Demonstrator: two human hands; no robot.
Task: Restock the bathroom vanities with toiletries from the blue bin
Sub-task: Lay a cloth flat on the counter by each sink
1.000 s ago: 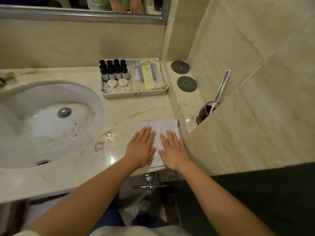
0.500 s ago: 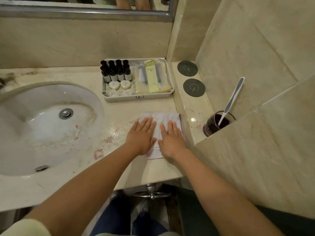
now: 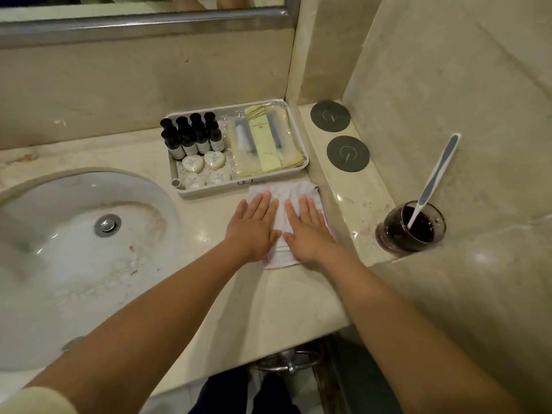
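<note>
A white cloth (image 3: 288, 191) lies flat on the marble counter, its far edge touching the front of a white tray (image 3: 298, 171). My left hand (image 3: 254, 227) and my right hand (image 3: 307, 231) press palm-down on the cloth side by side, fingers spread. The tray holds several small dark bottles (image 3: 191, 135), round wrapped soaps (image 3: 206, 170) and yellow packets (image 3: 263, 144). No blue bin is in view.
A white sink basin (image 3: 74, 249) with pink stains fills the left. Two dark round coasters (image 3: 346, 152) lie on the right ledge. Near that ledge's front corner stands a glass of dark liquid (image 3: 410, 227) with a toothbrush (image 3: 436, 171) in it. A mirror (image 3: 143, 13) runs along the back wall.
Both hands have slid the cloth away from me across the counter, from near the front edge up against the tray. The pink smears by the basin no longer show.
</note>
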